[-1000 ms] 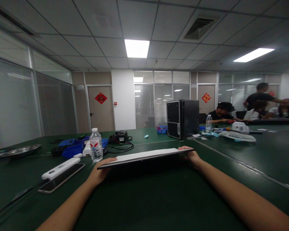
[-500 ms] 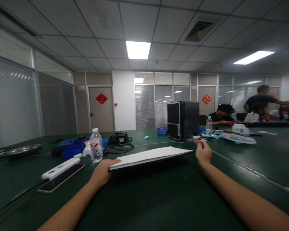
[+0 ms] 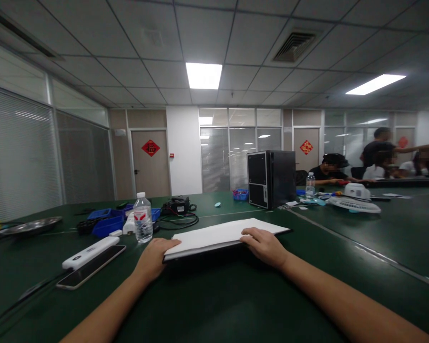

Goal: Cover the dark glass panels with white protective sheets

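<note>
A flat white panel with a dark underside (image 3: 221, 234) is tilted up a little over the green table (image 3: 218, 295). My left hand (image 3: 154, 258) is curled round its near left corner. My right hand (image 3: 265, 245) grips its near edge, fingers lying on top. Both forearms reach in from the bottom of the view.
Left of the panel stand a water bottle (image 3: 142, 217), a white bar-shaped device (image 3: 90, 253) beside a phone (image 3: 91, 272), blue bins (image 3: 107, 221) and black cables (image 3: 178, 214). A black computer tower (image 3: 270, 178) stands behind. Several people sit at the far right (image 3: 379, 159).
My right hand let go of the panel's far right corner, hovered apart, then came back to grip the near edge. The panel's far side dropped lower.
</note>
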Demonstrator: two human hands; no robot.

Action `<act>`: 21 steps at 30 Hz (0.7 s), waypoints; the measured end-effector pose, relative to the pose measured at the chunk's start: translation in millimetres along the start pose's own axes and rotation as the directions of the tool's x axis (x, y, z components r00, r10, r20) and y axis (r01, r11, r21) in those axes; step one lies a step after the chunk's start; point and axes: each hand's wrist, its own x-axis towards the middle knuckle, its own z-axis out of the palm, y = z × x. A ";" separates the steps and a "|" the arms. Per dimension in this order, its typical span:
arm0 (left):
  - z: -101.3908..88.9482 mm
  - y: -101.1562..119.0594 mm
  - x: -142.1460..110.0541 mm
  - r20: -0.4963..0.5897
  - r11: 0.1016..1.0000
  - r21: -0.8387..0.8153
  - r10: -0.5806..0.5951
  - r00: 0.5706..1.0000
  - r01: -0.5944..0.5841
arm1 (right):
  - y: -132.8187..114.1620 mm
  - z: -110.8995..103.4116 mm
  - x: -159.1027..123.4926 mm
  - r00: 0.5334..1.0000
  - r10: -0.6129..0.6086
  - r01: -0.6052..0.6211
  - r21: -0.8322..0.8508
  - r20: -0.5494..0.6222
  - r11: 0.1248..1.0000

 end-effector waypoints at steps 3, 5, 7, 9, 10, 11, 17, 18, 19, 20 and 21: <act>-3.4 7.5 -0.9 0.017 1.000 0.023 0.016 1.000 -0.016 | 2.3 -0.9 -6.7 1.000 0.010 -0.011 -0.032 -0.026 0.999; -4.1 12.1 -1.0 0.021 0.999 0.027 0.025 0.999 -0.025 | 4.6 -4.6 -8.5 0.999 0.023 -0.024 -0.046 -0.039 0.999; -2.7 13.9 -0.3 0.005 0.999 0.030 0.021 1.000 -0.022 | 7.6 -10.2 -6.1 0.998 0.041 -0.043 -0.056 -0.044 0.998; 1.0 11.3 0.7 -0.033 0.999 0.038 -0.008 0.999 0.010 | 12.3 -18.2 -0.3 0.998 0.061 -0.063 -0.062 -0.033 0.996; 3.4 8.4 1.1 -0.055 0.998 0.043 -0.034 0.998 0.036 | 15.5 -23.4 3.1 0.997 0.071 -0.073 -0.065 -0.023 0.995; 6.0 4.6 1.2 -0.073 0.996 0.050 -0.064 0.995 0.068 | 19.2 -29.4 6.5 0.996 0.083 -0.084 -0.069 -0.012 0.994; 15.8 -12.5 -2.3 -0.036 0.968 0.124 -0.214 0.976 0.217 | 44.8 -78.9 6.8 0.982 0.186 -0.179 -0.135 0.034 0.975; 16.6 -12.1 -2.0 0.001 0.965 0.143 -0.224 0.975 0.222 | 48.3 -88.3 1.9 0.974 0.221 -0.211 -0.163 0.046 0.964; 17.4 -10.7 -1.0 0.041 0.961 0.164 -0.231 0.972 0.221 | 51.6 -97.7 -4.3 0.964 0.260 -0.244 -0.195 0.059 0.950; 18.1 -8.6 0.6 0.081 0.958 0.187 -0.234 0.969 0.216 | 54.6 -106.9 -11.5 0.952 0.298 -0.275 -0.229 0.073 0.934; 18.7 -6.0 2.5 0.117 0.955 0.211 -0.235 0.965 0.207 | 57.7 -115.8 -19.6 0.940 0.332 -0.300 -0.265 0.083 0.916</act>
